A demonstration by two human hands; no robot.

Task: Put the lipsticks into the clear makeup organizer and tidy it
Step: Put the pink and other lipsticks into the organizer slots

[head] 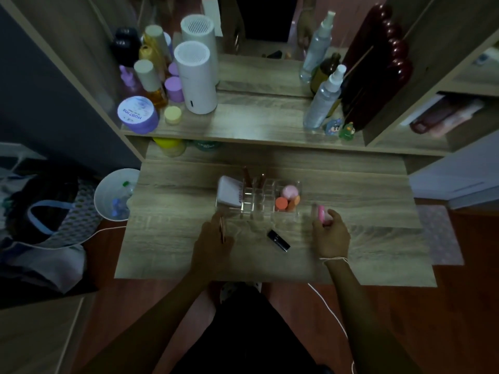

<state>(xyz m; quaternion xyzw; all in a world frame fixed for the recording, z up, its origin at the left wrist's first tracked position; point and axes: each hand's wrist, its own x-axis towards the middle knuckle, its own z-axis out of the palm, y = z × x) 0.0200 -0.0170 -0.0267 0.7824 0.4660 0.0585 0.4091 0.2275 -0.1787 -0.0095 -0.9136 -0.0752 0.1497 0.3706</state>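
The clear makeup organizer (258,210) stands mid-desk. It holds a white compact (229,194) at its left, two slim lipsticks (253,178) upright in back slots, and pink and orange sponges (287,198) at its right. A black lipstick (278,240) lies on the desk in front of it, between my hands. My left hand (213,245) grips a thin rose-gold lipstick (222,229) just left of the organizer's front corner. My right hand (330,234) holds a pink lipstick (322,215) to the organizer's right.
A raised shelf behind carries a purple jar (137,114), a white cylinder appliance (195,78), bottles and spray bottles (322,99). A white bin (116,194) stands left of the desk. A mirror is at the back. A white cord (330,310) hangs off the front edge.
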